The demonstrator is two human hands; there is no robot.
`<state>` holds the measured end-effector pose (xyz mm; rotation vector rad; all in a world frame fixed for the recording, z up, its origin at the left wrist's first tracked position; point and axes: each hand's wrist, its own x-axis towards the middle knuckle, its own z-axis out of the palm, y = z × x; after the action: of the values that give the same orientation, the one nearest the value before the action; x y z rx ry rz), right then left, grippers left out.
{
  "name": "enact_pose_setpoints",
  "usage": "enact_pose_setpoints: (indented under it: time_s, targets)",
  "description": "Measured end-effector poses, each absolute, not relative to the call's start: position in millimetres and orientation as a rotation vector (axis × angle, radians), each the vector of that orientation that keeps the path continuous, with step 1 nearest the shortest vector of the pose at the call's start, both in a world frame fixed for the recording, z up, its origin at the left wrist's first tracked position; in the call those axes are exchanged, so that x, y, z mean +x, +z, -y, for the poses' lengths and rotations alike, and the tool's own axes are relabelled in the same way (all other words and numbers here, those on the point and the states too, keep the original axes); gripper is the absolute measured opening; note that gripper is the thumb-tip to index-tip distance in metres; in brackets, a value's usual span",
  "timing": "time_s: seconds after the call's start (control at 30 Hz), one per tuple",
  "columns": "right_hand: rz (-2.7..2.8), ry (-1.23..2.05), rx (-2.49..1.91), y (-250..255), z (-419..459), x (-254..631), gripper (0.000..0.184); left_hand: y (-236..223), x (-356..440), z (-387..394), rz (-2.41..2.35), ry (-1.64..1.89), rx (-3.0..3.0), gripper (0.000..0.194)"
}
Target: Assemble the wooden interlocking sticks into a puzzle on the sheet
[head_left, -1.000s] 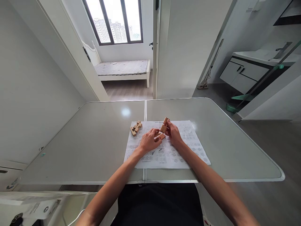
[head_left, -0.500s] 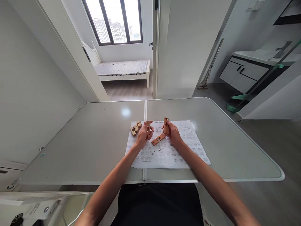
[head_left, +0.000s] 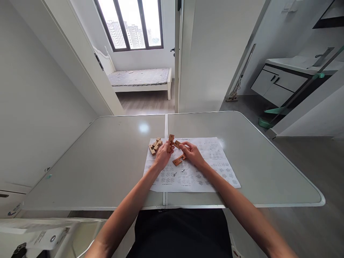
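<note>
My left hand [head_left: 163,154] is closed around a flat wooden puzzle piece [head_left: 171,142] held upright, with a dark slot in its face. Between the fingers of my right hand [head_left: 192,153] is a second wooden puzzle piece [head_left: 177,144], its tip close against the first; whether they touch I cannot tell. Just below the hands a reddish notched puzzle piece [head_left: 177,161] lies on the printed sheet [head_left: 193,179], partly under my right fingers. Left of my left hand, several small wooden blocks [head_left: 155,146] sit in a loose pile.
The sheet lies on a pale table [head_left: 107,165] with a seam down its middle and a raised metal rim. A white wall [head_left: 40,89] borders the table on the left. A door [head_left: 215,53] stands beyond the far edge, beside a bed [head_left: 142,77].
My right hand has moved left and tilted its puzzle piece toward the one in my left hand. The left-hand piece has risen slightly and turned.
</note>
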<state>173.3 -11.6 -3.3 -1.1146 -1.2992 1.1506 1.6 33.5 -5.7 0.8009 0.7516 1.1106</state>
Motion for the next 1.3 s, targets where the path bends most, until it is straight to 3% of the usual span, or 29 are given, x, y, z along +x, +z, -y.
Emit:
enact_pose_setpoints:
  time_s: [0.2, 0.4, 0.83, 1.3]
  targets:
    - [1.419, 0.98, -1.193, -4, 14, 173, 0.047, -14, 2, -34, -0.826, 1.082, 0.987, 0.03]
    - [1.457, 0.926, -1.226, -5, 14, 174, 0.044, -13, 3, -29, -0.875, 1.033, 1.305, 0.048]
    - [1.508, 0.846, -1.282, -9, 13, 175, 0.046, -11, 4, -30, -0.858, 1.013, 1.532, 0.056]
    - [1.442, 0.968, -1.245, -7, 15, 171, 0.055, -2, 4, -20, -0.861, 1.043, 1.595, 0.063]
